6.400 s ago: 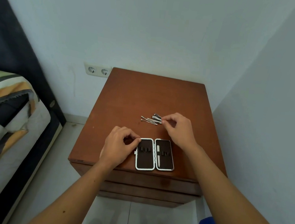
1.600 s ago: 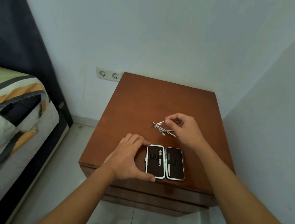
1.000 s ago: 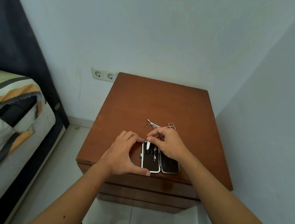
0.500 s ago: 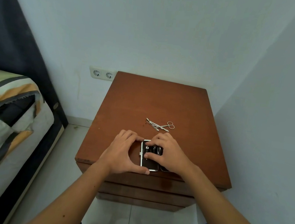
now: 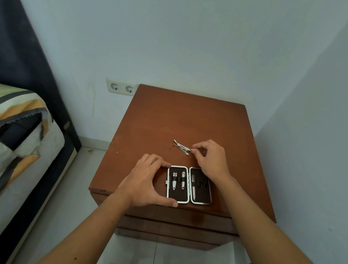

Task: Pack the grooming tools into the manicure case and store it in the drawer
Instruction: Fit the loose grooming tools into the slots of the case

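Note:
The manicure case [image 5: 189, 185] lies open near the front edge of the brown nightstand [image 5: 183, 120]. Its left half holds two nail clippers [image 5: 178, 180] under elastic loops; its right half holds a slim file [image 5: 193, 185]. My left hand [image 5: 145, 180] cups the case's left side, thumb along its front edge. My right hand [image 5: 211, 157] is behind the case, fingertips pinching at the small pile of loose metal tools [image 5: 183, 148]. The scissors in the pile are hidden by my fingers.
The nightstand stands in a corner, a wall close on its right. Drawer fronts [image 5: 176, 221] show shut below the top. A bed [image 5: 4, 145] with striped bedding is on the left. A double wall socket [image 5: 120, 87] sits behind the nightstand's left corner.
A second clipper now sits in the case's left half. My right hand left the case and moved back to the loose tools. My left hand stayed on the case.

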The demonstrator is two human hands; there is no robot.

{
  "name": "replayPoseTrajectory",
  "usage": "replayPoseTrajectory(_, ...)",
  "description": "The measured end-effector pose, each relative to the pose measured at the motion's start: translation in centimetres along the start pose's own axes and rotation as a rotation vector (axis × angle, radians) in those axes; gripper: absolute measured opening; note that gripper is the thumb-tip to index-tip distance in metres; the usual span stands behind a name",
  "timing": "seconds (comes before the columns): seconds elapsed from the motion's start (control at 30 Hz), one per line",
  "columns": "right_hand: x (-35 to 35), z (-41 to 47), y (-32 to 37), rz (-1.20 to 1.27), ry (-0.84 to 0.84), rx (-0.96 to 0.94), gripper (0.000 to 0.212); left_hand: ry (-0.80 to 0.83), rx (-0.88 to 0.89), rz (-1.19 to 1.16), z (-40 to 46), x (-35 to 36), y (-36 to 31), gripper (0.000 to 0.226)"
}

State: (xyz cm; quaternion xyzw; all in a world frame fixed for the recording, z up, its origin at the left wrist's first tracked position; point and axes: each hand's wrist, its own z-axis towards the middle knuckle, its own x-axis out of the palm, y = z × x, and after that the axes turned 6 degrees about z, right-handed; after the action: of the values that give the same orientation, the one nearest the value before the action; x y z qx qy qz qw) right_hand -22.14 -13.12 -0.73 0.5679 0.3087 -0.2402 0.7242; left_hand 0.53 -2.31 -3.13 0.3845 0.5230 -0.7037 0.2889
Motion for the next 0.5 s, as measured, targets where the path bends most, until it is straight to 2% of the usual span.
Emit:
replayPoseTrajectory(0.3,-0.2,0.1,-0.2,-0.143,0.066,-0.062,0.006,0.001,0.002,0.0,0.0,0.0,0.1,0.113)
replayPoseTrajectory(0.5,-1.7,0.5,0.1,-0.11,0.062,-0.107,0.013,0.0,0.0,0.003,0.0,0.0,0.0,0.113)
